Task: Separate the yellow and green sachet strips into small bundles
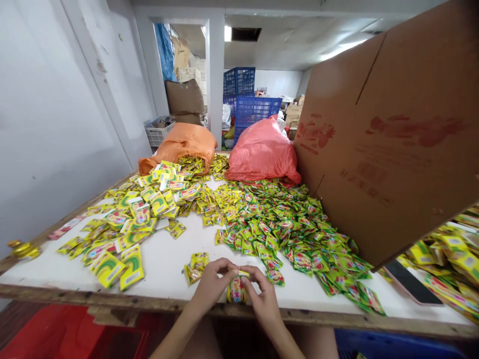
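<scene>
2 hands pinch a small stack of sachets at the near edge of the desk.

The left hand (211, 285) and right hand (262, 294) meet at 6 o'clock, each grip closed with fingertips on the stack of sachets (235, 289), held just above the white desk (168, 259). A few loose sachets (196, 266) lie just beside the left hand at 9 o'clock. The big sachet pile (284, 224) spreads toward 1 o'clock, under a tilted cardboard box (392, 134). An orange sack (183, 142) and a red sack (262, 149) sit at 12 o'clock.
</scene>
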A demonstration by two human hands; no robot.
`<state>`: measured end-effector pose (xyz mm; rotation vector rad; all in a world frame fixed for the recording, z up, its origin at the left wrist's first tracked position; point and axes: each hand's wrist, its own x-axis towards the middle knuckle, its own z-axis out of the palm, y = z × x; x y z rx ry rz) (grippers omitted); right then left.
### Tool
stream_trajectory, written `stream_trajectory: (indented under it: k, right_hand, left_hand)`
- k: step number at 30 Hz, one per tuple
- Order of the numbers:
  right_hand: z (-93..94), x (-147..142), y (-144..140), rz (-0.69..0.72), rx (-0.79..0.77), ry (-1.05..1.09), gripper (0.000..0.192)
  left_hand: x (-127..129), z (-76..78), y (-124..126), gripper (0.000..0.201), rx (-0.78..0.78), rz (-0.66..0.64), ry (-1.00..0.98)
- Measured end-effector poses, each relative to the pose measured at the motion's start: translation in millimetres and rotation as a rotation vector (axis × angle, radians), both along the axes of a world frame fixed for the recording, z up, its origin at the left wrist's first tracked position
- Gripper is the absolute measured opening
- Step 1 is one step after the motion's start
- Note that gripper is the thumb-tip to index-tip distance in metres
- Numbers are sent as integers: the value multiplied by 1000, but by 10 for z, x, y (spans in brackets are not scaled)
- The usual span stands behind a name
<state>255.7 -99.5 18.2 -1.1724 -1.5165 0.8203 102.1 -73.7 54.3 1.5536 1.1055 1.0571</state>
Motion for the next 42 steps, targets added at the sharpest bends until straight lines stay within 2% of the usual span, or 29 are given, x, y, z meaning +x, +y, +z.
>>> stream_trajectory:
  k: [6,13,16,21,25,30,36,39,42]
  right_hand:
    - [1,-46,-5,0,54,1,20]
    - [115,34,59,67,114,-59,15]
    - [201,69,71,90,109,-113,15]
    - [455,24,168,154,131,-416,6]
    - [624,-14,308,278,151,-645,8]
    - [727,-1,390,387,191,-770,9]
    - [772,7,421,449,161,-737,13]
    - [721,54,433,480,106,-600,13]
    - [576,121,378,496,50,-378,6]
  left_hand:
    - [-54,-128,-125,24,36,-8,-1]
    - [-34,-143,-134,19,106,16,10]
    - [-13,-176,-153,21,86,41,-4]
    - [39,-247,-209,45,20,80,-110]
    - [39,-275,-215,39,12,74,-141]
    - [26,-314,-192,31,-11,74,-197]
    - [23,-333,-163,34,-42,77,-228]
    - [23,-337,-157,37,-52,90,-261]
    - [20,-342,-153,31,-22,96,-270]
